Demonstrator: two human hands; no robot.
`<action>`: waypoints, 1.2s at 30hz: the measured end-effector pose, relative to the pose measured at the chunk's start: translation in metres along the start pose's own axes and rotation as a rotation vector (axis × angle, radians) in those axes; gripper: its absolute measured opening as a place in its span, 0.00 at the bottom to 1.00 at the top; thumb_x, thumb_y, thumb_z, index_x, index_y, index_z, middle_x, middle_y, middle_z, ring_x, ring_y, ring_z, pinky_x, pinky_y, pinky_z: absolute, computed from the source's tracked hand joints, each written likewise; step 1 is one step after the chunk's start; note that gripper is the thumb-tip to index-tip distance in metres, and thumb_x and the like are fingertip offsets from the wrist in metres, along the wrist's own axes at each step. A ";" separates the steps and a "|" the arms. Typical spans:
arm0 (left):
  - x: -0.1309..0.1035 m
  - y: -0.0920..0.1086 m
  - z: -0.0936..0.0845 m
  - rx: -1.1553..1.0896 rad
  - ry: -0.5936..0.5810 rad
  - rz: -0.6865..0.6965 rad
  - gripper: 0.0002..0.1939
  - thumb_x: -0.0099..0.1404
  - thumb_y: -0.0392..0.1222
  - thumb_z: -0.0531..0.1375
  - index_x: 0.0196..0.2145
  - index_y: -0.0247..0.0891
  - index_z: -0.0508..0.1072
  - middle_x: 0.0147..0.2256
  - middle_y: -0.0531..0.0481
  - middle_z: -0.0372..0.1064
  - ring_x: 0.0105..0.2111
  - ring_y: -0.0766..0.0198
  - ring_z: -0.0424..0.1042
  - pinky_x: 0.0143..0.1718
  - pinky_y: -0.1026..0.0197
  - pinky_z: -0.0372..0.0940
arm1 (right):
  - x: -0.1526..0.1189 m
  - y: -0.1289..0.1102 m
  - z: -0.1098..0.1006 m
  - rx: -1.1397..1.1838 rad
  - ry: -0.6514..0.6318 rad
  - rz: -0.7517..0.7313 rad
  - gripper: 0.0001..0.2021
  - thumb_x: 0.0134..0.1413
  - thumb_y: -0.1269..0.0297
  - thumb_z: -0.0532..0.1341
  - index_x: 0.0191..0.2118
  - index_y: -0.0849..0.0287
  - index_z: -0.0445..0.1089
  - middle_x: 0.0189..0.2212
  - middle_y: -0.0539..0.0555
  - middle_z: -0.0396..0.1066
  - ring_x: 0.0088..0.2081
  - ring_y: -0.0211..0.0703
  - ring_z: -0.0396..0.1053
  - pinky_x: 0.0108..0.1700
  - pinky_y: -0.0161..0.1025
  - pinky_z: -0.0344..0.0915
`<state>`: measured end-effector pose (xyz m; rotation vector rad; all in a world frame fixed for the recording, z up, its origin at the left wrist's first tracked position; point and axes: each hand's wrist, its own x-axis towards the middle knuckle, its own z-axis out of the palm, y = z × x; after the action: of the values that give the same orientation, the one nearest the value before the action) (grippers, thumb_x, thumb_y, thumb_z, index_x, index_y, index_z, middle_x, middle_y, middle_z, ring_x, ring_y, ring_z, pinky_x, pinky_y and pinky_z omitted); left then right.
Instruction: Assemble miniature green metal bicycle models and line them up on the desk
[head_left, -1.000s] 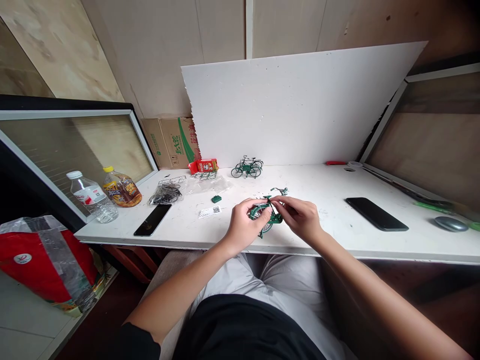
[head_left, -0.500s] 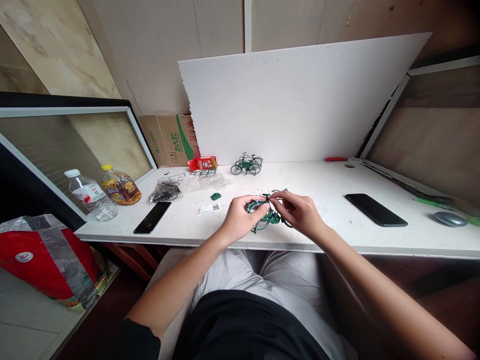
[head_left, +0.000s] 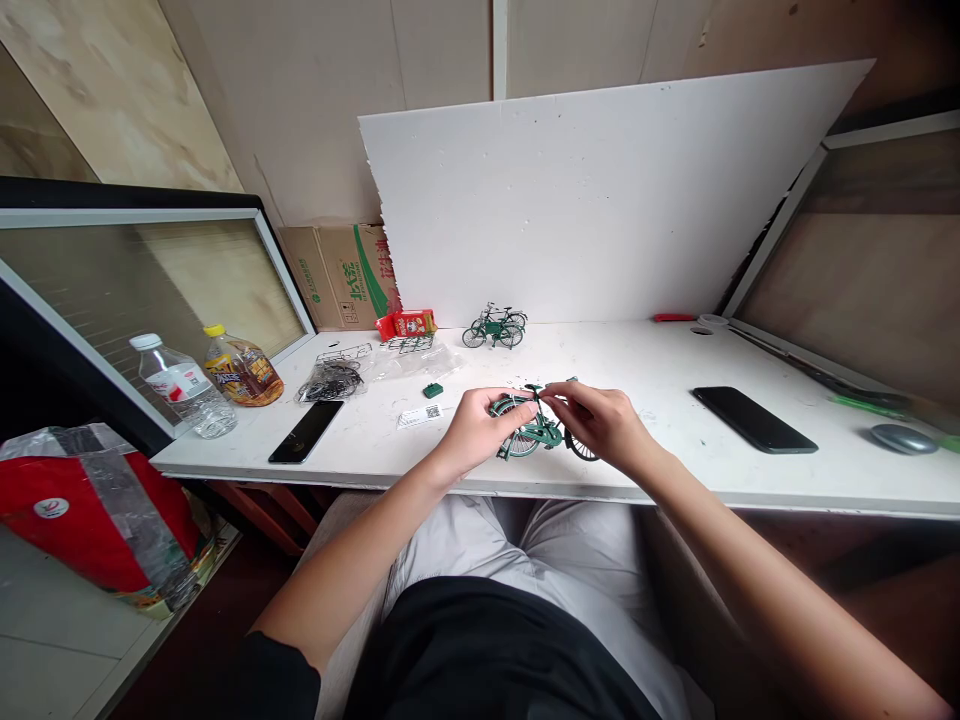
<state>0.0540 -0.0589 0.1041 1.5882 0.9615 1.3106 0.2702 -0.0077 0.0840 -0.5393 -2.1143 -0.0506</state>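
Observation:
A green model bicycle (head_left: 537, 432) stands close to the desk's front edge, its wheels partly behind my fingers. My left hand (head_left: 480, 425) is closed on its rear part, with the thumb along the frame over the back wheel. My right hand (head_left: 600, 415) is pinched at the top of the frame, right beside the small dark saddle (head_left: 532, 387). Whether a tiny part sits between those right fingertips cannot be made out. The handlebar end is mostly hidden behind my right hand. A small green piece (head_left: 433, 390) lies to the left.
Finished-looking model bicycles (head_left: 495, 328) stand at the back. Left are a bag of dark parts (head_left: 330, 380), a label card (head_left: 420, 416), a phone (head_left: 306, 432) and two bottles (head_left: 244, 370). Another phone (head_left: 752, 419) and a mouse (head_left: 903, 439) lie right. A white board (head_left: 600, 200) leans behind.
The bicycle has tilted slightly, and more of its front wheel shows below my right hand. Both hands keep nearly the same grip; the camera view has shifted a little.

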 end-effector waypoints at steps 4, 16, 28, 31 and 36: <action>0.000 -0.001 0.000 0.073 0.024 0.033 0.12 0.67 0.45 0.69 0.43 0.34 0.84 0.44 0.41 0.83 0.45 0.53 0.81 0.49 0.54 0.75 | 0.000 0.000 0.000 -0.014 -0.001 -0.008 0.06 0.72 0.66 0.61 0.48 0.56 0.75 0.28 0.49 0.78 0.22 0.34 0.69 0.27 0.34 0.62; -0.009 -0.003 0.007 0.351 0.119 0.209 0.08 0.67 0.38 0.67 0.44 0.37 0.83 0.46 0.43 0.82 0.46 0.55 0.80 0.50 0.56 0.73 | 0.011 -0.018 -0.013 0.116 -0.119 0.219 0.09 0.72 0.60 0.62 0.44 0.56 0.78 0.32 0.52 0.81 0.25 0.38 0.71 0.29 0.36 0.63; -0.009 -0.005 0.009 0.366 0.105 0.185 0.09 0.66 0.36 0.66 0.44 0.37 0.83 0.45 0.42 0.82 0.46 0.55 0.80 0.49 0.57 0.72 | 0.015 -0.017 -0.012 0.353 -0.148 0.516 0.17 0.65 0.47 0.66 0.40 0.56 0.83 0.34 0.56 0.82 0.27 0.41 0.69 0.27 0.37 0.60; -0.009 -0.005 0.010 0.336 0.112 0.156 0.09 0.66 0.36 0.66 0.44 0.37 0.84 0.45 0.41 0.82 0.46 0.54 0.80 0.49 0.57 0.72 | 0.014 -0.014 -0.009 0.408 -0.156 0.583 0.20 0.62 0.45 0.68 0.40 0.58 0.84 0.31 0.56 0.81 0.25 0.40 0.65 0.26 0.37 0.58; -0.007 -0.007 0.011 0.212 0.117 0.070 0.10 0.66 0.36 0.66 0.44 0.35 0.84 0.45 0.40 0.83 0.47 0.53 0.80 0.50 0.56 0.71 | 0.016 -0.014 -0.006 0.424 -0.151 0.672 0.23 0.58 0.41 0.69 0.39 0.60 0.85 0.28 0.56 0.78 0.24 0.38 0.61 0.25 0.38 0.55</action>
<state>0.0636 -0.0641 0.0939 1.7337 1.1580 1.4002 0.2621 -0.0162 0.1027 -0.9778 -1.9024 0.8180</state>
